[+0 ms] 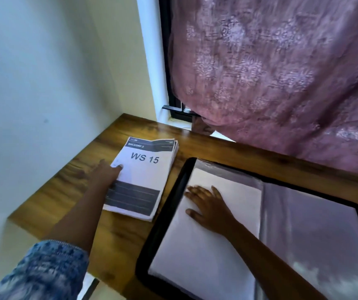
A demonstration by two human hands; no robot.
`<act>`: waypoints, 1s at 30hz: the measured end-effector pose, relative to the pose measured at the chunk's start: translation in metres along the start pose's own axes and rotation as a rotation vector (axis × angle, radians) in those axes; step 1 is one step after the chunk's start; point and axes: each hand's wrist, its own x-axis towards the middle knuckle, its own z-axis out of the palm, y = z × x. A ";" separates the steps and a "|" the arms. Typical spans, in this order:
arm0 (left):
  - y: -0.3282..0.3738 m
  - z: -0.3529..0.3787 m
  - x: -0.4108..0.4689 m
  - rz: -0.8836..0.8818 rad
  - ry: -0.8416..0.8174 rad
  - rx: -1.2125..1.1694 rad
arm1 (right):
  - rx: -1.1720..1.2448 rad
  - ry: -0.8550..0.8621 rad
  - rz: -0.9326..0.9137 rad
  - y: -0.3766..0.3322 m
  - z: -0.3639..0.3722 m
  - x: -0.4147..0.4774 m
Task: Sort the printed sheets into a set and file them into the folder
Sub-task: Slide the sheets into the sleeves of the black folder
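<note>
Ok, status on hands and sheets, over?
Left hand touching white printed stack headed WS 15. Right hand flat on blank white sheet in open black folder. Nothing between stack and folder.

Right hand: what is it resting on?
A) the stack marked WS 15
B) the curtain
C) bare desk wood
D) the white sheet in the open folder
D: the right hand lies flat on the white sheet inside the black folder; the left hand touches the WS 15 stack.
</note>
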 end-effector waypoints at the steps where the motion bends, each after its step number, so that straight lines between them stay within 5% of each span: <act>1: 0.005 -0.002 0.002 -0.004 -0.010 -0.012 | -0.018 -0.010 0.002 0.001 0.001 0.000; 9: 0.011 -0.009 0.046 -0.076 -0.336 -0.088 | -0.047 -0.014 -0.008 -0.004 0.010 0.011; 12: 0.016 -0.026 0.040 0.043 -0.428 -0.133 | -0.048 0.005 -0.021 -0.008 0.012 0.016; 20: 0.035 -0.098 0.026 0.379 -0.179 -0.404 | 0.049 -0.025 0.034 -0.029 0.008 0.043; 25: 0.080 -0.144 -0.002 0.505 -0.254 -0.533 | 1.201 -0.047 0.407 -0.056 -0.064 0.075; 30: 0.111 -0.124 -0.045 0.519 -0.402 -0.603 | 1.633 0.203 0.362 -0.050 -0.108 0.067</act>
